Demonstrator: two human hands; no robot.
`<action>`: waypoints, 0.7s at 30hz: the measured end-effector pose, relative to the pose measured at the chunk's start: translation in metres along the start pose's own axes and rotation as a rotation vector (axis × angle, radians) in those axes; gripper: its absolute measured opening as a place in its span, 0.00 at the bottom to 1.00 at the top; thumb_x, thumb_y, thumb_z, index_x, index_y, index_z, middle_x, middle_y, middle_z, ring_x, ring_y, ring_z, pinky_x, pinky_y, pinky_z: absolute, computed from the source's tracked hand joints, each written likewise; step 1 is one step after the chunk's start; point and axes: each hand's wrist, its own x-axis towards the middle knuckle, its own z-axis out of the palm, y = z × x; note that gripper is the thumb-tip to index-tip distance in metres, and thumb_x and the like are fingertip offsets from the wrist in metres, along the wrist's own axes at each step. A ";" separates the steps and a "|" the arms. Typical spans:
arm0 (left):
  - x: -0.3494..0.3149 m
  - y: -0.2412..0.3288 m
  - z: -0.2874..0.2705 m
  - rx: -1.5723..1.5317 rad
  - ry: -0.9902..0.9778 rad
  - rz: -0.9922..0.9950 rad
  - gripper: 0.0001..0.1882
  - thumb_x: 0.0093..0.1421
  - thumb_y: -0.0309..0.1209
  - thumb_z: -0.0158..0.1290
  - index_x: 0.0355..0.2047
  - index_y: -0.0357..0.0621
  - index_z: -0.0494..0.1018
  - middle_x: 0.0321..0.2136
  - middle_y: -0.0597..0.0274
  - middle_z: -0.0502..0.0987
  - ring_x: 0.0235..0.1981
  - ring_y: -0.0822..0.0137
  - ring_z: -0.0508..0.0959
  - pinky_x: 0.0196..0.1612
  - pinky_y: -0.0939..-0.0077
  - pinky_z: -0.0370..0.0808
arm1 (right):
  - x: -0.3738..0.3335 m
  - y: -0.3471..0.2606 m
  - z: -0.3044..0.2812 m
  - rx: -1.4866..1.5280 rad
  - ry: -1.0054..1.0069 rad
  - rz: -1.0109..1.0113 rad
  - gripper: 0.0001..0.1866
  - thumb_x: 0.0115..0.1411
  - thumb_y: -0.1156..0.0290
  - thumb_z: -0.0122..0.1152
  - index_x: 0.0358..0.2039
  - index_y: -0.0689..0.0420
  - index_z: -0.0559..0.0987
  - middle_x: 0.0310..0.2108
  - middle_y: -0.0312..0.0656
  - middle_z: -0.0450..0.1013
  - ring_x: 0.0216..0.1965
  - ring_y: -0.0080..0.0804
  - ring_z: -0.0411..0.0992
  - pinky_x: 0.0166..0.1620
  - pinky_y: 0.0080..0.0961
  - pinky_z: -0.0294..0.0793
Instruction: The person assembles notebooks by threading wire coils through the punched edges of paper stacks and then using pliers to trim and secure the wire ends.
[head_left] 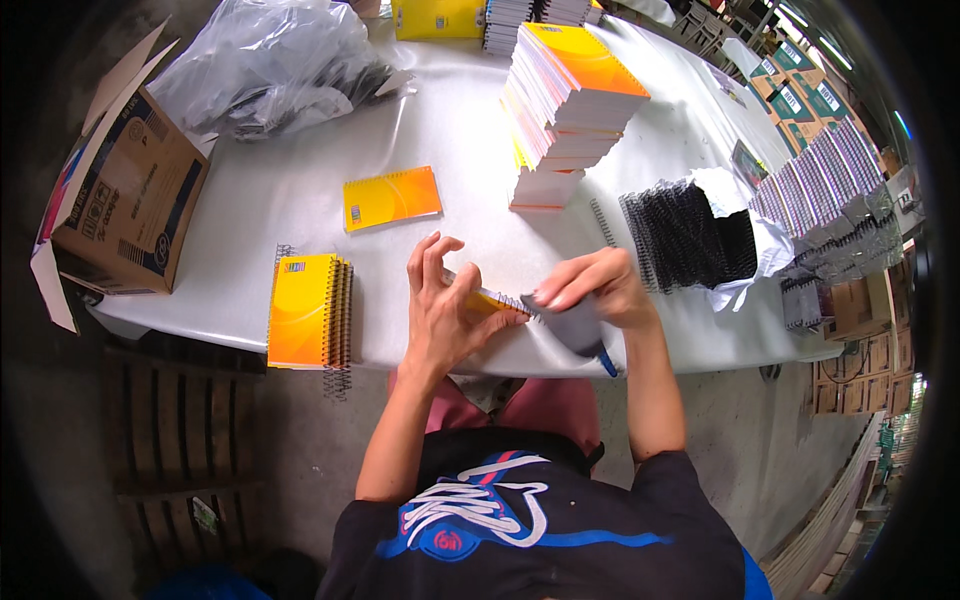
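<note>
My left hand [438, 312] grips a small yellow-orange notebook [486, 301] on edge near the table's front, its dark spiral coil turned to the right. In my right hand [600, 285] is a dark grey tool [573, 330], smeared by motion, with a blue end [607, 362] pointing down toward me; its exact kind is unclear. The tool's upper end is close to the coil, and I cannot tell if they touch. Left of my hands lies a stack of spiral-bound notebooks [300, 310], coils sticking out past both ends. A single yellow notebook [392, 198] lies flat beyond my left hand.
A tall stack of notebook blocks [580, 75] stands at the far middle. Black coils [690, 235] lie on white paper at right, beside a loose coil [603, 222]. Stacked bound books [825, 180] rise farther right. An open cardboard box [135, 200] and clear plastic bag [270, 60] occupy the left.
</note>
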 end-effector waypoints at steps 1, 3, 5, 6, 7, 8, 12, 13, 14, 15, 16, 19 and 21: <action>0.000 0.001 -0.001 -0.014 0.002 -0.003 0.30 0.34 0.50 0.69 0.25 0.39 0.68 0.48 0.50 0.62 0.57 0.45 0.56 0.56 0.52 0.60 | 0.008 -0.008 0.007 -0.417 -0.046 0.071 0.20 0.38 0.90 0.55 0.33 0.59 0.83 0.34 0.44 0.79 0.36 0.28 0.76 0.44 0.22 0.74; 0.002 0.002 -0.003 -0.044 0.005 -0.009 0.31 0.32 0.50 0.70 0.25 0.39 0.68 0.50 0.49 0.60 0.56 0.45 0.56 0.55 0.53 0.61 | 0.007 0.001 0.005 -0.479 0.161 0.305 0.21 0.37 0.90 0.58 0.33 0.58 0.84 0.34 0.44 0.79 0.37 0.29 0.76 0.45 0.23 0.74; 0.001 0.002 -0.001 -0.101 0.023 -0.085 0.31 0.30 0.49 0.71 0.25 0.40 0.68 0.51 0.48 0.58 0.55 0.46 0.57 0.54 0.53 0.62 | 0.006 0.001 0.002 -0.284 0.140 0.207 0.21 0.37 0.89 0.57 0.33 0.57 0.84 0.34 0.44 0.79 0.36 0.29 0.76 0.44 0.23 0.74; 0.001 0.001 0.000 -0.129 0.031 -0.123 0.32 0.29 0.49 0.71 0.25 0.41 0.68 0.52 0.48 0.57 0.55 0.46 0.57 0.54 0.53 0.62 | 0.003 0.002 0.002 -0.006 0.063 0.069 0.21 0.38 0.89 0.56 0.33 0.58 0.83 0.34 0.44 0.79 0.35 0.29 0.76 0.43 0.23 0.74; 0.000 -0.005 0.002 -0.109 0.007 -0.105 0.32 0.27 0.46 0.73 0.27 0.44 0.67 0.53 0.49 0.54 0.53 0.48 0.59 0.51 0.54 0.63 | 0.007 -0.002 0.005 -0.285 -0.006 0.100 0.21 0.38 0.88 0.56 0.33 0.58 0.83 0.34 0.44 0.79 0.35 0.28 0.76 0.42 0.22 0.74; -0.002 -0.007 0.004 -0.165 0.003 -0.111 0.33 0.26 0.46 0.73 0.27 0.44 0.67 0.52 0.50 0.54 0.52 0.49 0.60 0.50 0.55 0.64 | 0.006 0.004 0.004 -0.380 0.072 0.190 0.20 0.37 0.88 0.56 0.33 0.58 0.83 0.34 0.44 0.79 0.35 0.28 0.76 0.42 0.21 0.74; 0.001 -0.013 0.013 -0.328 0.039 -0.158 0.33 0.23 0.44 0.74 0.26 0.44 0.67 0.49 0.51 0.56 0.48 0.52 0.63 0.47 0.58 0.67 | -0.003 0.012 -0.006 -0.043 0.194 0.146 0.18 0.38 0.89 0.56 0.31 0.59 0.83 0.33 0.42 0.78 0.36 0.27 0.76 0.42 0.21 0.73; -0.001 -0.013 0.013 -0.346 0.039 -0.180 0.33 0.22 0.43 0.75 0.26 0.44 0.67 0.48 0.50 0.56 0.47 0.52 0.64 0.46 0.59 0.67 | 0.002 0.006 0.003 -0.196 0.126 0.141 0.18 0.39 0.89 0.56 0.31 0.60 0.83 0.33 0.42 0.78 0.36 0.26 0.75 0.42 0.20 0.73; -0.002 -0.012 0.012 -0.362 0.036 -0.204 0.33 0.22 0.43 0.75 0.26 0.44 0.67 0.47 0.51 0.56 0.46 0.53 0.64 0.45 0.60 0.68 | 0.007 0.002 0.011 -0.349 0.056 0.134 0.18 0.39 0.90 0.55 0.31 0.60 0.83 0.33 0.42 0.78 0.35 0.26 0.75 0.41 0.20 0.73; -0.002 -0.011 0.011 -0.377 0.034 -0.227 0.33 0.22 0.43 0.75 0.25 0.44 0.67 0.47 0.52 0.56 0.45 0.53 0.64 0.45 0.61 0.68 | 0.006 0.014 0.009 -0.270 0.151 0.291 0.18 0.39 0.90 0.55 0.31 0.60 0.83 0.33 0.42 0.78 0.34 0.25 0.75 0.40 0.20 0.73; 0.002 -0.010 0.009 -0.396 0.044 -0.241 0.33 0.22 0.43 0.75 0.25 0.45 0.66 0.46 0.52 0.56 0.45 0.54 0.64 0.44 0.61 0.68 | 0.008 0.017 0.006 -0.504 0.238 0.362 0.19 0.39 0.90 0.55 0.31 0.60 0.83 0.32 0.42 0.78 0.33 0.26 0.75 0.39 0.19 0.73; -0.003 -0.019 0.016 -0.377 0.074 -0.141 0.34 0.21 0.41 0.75 0.26 0.45 0.65 0.45 0.54 0.56 0.43 0.57 0.63 0.42 0.62 0.69 | 0.008 0.007 0.010 -0.297 0.190 0.165 0.18 0.39 0.90 0.56 0.30 0.58 0.84 0.31 0.41 0.78 0.33 0.26 0.75 0.39 0.20 0.73; -0.005 -0.022 0.014 -0.420 0.044 -0.207 0.36 0.21 0.41 0.75 0.27 0.46 0.64 0.45 0.54 0.56 0.42 0.57 0.63 0.42 0.62 0.69 | 0.019 0.003 0.021 -0.436 0.051 0.111 0.18 0.39 0.89 0.56 0.30 0.57 0.84 0.31 0.41 0.78 0.34 0.27 0.76 0.40 0.22 0.74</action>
